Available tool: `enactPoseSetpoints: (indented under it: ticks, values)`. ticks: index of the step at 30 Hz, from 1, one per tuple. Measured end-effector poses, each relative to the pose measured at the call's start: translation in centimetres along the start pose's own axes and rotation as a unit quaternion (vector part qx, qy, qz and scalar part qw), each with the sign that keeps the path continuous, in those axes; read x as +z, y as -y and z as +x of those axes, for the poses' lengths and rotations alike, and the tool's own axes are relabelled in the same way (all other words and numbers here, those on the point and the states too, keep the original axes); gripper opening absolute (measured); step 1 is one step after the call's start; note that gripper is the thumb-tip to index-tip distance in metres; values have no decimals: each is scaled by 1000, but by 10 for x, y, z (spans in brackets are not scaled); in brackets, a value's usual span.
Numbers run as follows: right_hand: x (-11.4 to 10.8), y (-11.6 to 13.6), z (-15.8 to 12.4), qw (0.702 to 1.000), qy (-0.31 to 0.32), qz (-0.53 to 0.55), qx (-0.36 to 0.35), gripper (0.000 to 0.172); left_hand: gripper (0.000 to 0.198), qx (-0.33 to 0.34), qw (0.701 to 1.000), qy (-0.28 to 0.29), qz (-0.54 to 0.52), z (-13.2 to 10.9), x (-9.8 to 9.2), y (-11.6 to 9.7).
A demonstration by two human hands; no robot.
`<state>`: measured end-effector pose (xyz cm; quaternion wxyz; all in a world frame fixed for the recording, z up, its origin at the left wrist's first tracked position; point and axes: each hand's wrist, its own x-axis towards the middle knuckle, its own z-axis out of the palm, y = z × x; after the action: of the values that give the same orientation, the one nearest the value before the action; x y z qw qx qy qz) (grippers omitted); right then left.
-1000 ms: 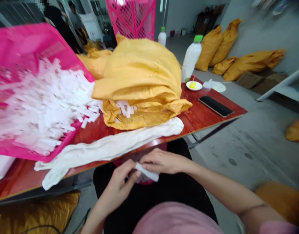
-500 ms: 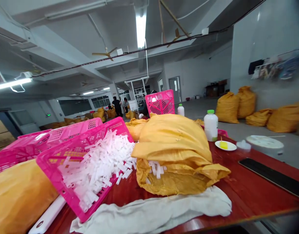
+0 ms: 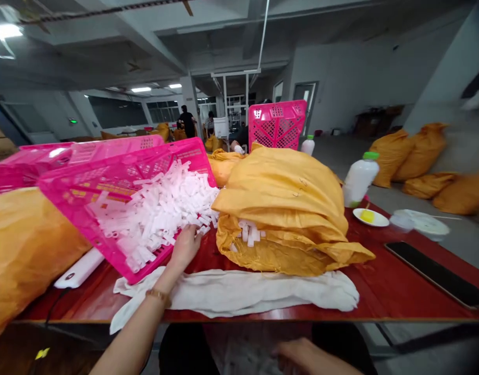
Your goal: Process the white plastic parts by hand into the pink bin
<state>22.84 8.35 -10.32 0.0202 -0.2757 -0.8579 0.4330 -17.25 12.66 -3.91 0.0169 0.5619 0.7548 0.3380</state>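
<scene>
My left hand (image 3: 187, 244) reaches over the table to the near lip of a pink plastic crate (image 3: 120, 268). Its fingers are bent together at the edge of a heap of short white plastic tubes (image 3: 161, 203); whatever they pinch is hidden. The crate lies tilted, with tubes spilling from its low side toward a yellow woven sack (image 3: 282, 192). More white tubes show in the sack's open mouth. Below the table edge, over my lap, my right hand (image 3: 297, 357) is smeared by motion, so its fingers cannot be made out.
A rolled whitish cloth (image 3: 258, 294) lies along the front of the red table (image 3: 380, 291). To the right are a phone (image 3: 438, 271), a plate (image 3: 374, 219) with a yellow piece and a white bottle (image 3: 360, 179). Another yellow sack (image 3: 28, 250) bulges at left. People stand far back.
The view has tipped downward. My left hand has come in to the tubes at the crate's edge, and my right hand now shows below the table.
</scene>
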Motion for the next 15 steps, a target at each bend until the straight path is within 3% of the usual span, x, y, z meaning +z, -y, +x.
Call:
enactPoseSetpoints:
  ticks: [2,3,6,8,10,13,15]
  values:
    - [-43,33,11,996,33,84,-15,27,35,-3,1000,13,15,21,19,7]
    - [-63,45,23,994,4,110,-28,32,32,-5,1000,19,19,25,29,9]
    - [-105,53,77,980,-197,-17,-36,30,18,-11,999,26,30,20,43,14]
    - [-117,48,119,947,-277,-163,21,28,15,-11,999,18,38,9,41,17]
    - [-119,46,157,911,-303,-261,98,34,8,-9,999,4,45,-3,35,20]
    - [-118,52,193,890,-321,-290,146,41,8,-6,999,-13,38,-20,26,24]
    - [-121,54,198,891,-331,-278,142,36,9,3,1000,-19,16,-31,20,23]
